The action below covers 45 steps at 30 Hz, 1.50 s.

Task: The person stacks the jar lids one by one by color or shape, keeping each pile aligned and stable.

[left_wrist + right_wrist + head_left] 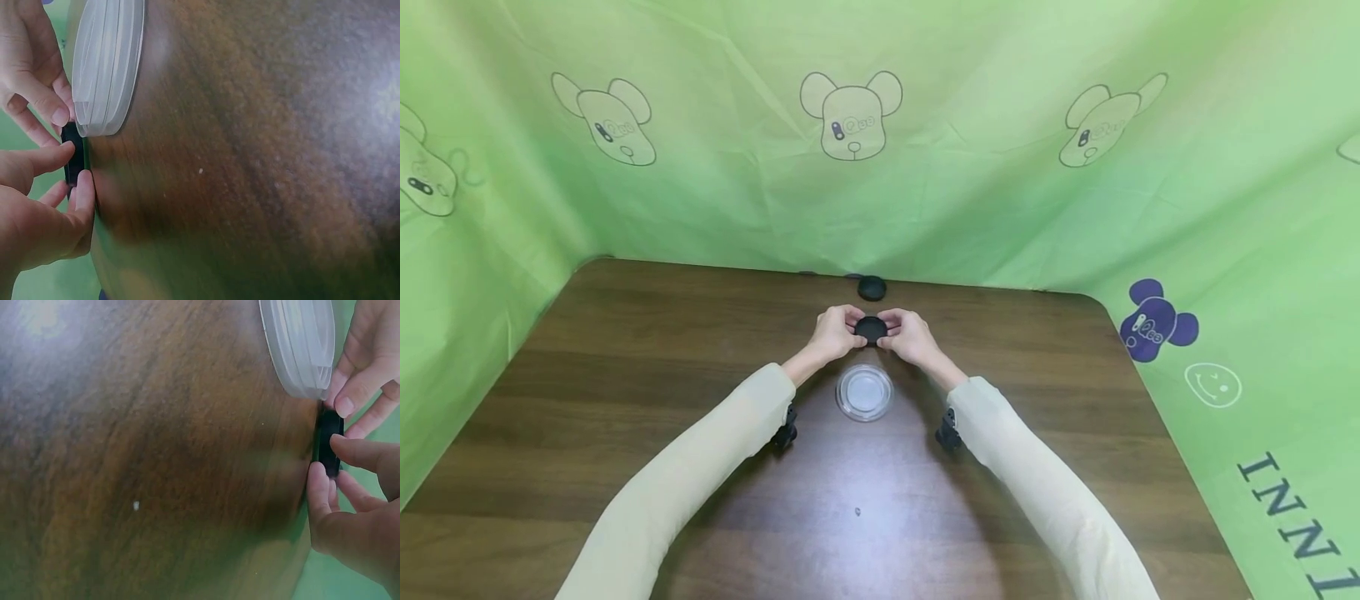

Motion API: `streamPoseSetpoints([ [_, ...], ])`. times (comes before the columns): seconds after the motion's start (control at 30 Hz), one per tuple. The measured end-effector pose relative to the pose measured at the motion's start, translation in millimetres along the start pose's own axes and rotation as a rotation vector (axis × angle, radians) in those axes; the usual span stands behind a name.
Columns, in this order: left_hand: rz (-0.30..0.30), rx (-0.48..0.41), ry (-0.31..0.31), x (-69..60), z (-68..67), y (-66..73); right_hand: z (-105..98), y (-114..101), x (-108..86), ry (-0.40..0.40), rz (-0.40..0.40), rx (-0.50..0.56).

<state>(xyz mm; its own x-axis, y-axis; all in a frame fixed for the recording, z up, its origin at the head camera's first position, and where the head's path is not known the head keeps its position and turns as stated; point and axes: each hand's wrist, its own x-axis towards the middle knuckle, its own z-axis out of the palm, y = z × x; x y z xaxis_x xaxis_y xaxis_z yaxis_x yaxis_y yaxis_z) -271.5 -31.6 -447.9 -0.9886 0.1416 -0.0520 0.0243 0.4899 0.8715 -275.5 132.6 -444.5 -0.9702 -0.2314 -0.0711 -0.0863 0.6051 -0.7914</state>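
Both hands hold one small black round disc [871,330] at the middle of the table, near its far side. My left hand [837,332] pinches its left edge between thumb and fingers. From the opposite side, my right hand [912,335] grips the right edge in the same way. In the left wrist view the disc [75,153] looks like a short, thick cylinder close to the tabletop; whether it touches the wood I cannot tell. A clear round plastic container [865,392] sits on the table just nearer to me than the hands. Behind the disc lies a second black round piece [872,288].
The brown wooden table [662,350] ends at a green cloth [925,208] hanging behind and at both sides. A tiny pale speck [857,512] lies on the wood towards the front. Black wrist devices [949,430] hang under both sleeves.
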Motion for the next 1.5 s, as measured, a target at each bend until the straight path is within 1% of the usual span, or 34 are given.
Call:
streamPoseSetpoints([
  [0.2, -0.012, -0.001, -0.008, 2.0, -0.6, -1.0, 1, 1, 2.0, -0.008, 0.006, 0.023],
  [0.4, -0.014, 0.005, -0.007, 2.2, -2.4, -0.8, 2, 1, 3.9, -0.010, 0.011, 0.020],
  [0.63, 0.008, 0.003, -0.019, 3.7, -4.4, -2.2, 2, -1, 5.0, -0.008, 0.001, 0.016],
  [0.87, 0.018, 0.006, -0.027, 4.1, -7.0, -5.7, 3, 1, 5.6, -0.016, -0.009, 0.047],
  [1.0, 0.035, -0.015, -0.055, 4.6, -8.2, -9.2, 1, 3, 4.6, -0.031, -0.023, 0.060],
  [1.1, 0.048, -0.028, -0.090, 5.1, -9.4, -12.6, -2, 4, 3.8, -0.056, -0.015, 0.107],
  [1.27, 0.067, -0.046, -0.155, 6.3, -14.6, -13.9, -8, 5, 4.3, -0.082, -0.003, 0.181],
  [1.37, 0.076, -0.077, -0.188, 6.7, -19.4, -15.3, -9, 6, 5.2, -0.098, -0.010, 0.176],
  [1.5, 0.081, -0.093, -0.193, 7.3, -23.0, -17.9, -10, 8, 5.9, -0.108, -0.001, 0.160],
])
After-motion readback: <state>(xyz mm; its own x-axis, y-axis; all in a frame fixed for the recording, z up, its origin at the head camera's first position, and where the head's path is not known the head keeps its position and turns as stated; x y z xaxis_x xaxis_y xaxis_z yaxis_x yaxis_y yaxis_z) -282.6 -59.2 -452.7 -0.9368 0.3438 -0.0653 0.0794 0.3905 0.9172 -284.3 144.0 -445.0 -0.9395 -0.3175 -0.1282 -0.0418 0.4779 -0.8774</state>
